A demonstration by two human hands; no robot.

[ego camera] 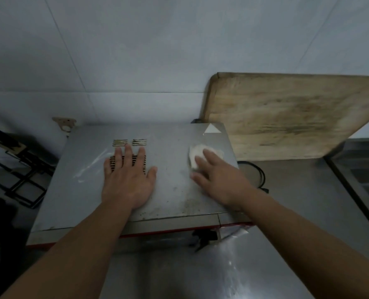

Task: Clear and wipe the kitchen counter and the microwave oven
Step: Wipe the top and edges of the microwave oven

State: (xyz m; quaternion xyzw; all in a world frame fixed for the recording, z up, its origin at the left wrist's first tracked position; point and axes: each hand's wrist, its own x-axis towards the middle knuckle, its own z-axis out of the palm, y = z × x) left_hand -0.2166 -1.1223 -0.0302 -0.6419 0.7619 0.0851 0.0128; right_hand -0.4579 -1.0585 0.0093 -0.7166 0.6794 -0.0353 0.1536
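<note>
The grey microwave oven (175, 147) stands on the steel counter (297, 190), seen from above, with vent slots in its top and dirt specks near its front edge. My left hand (128, 180) lies flat on the top with fingers spread over the slots. My right hand (218, 175) presses a white cloth (197, 153) onto the right part of the top with straight fingers; the cloth shows beyond the fingertips and is blurred.
A large worn wooden cutting board (287, 117) leans against the tiled wall behind the microwave's right side. A black cable (259, 173) lies on the counter beside the microwave. A sink rim (351, 180) is at the far right. A black wire rack (24, 175) stands at the left.
</note>
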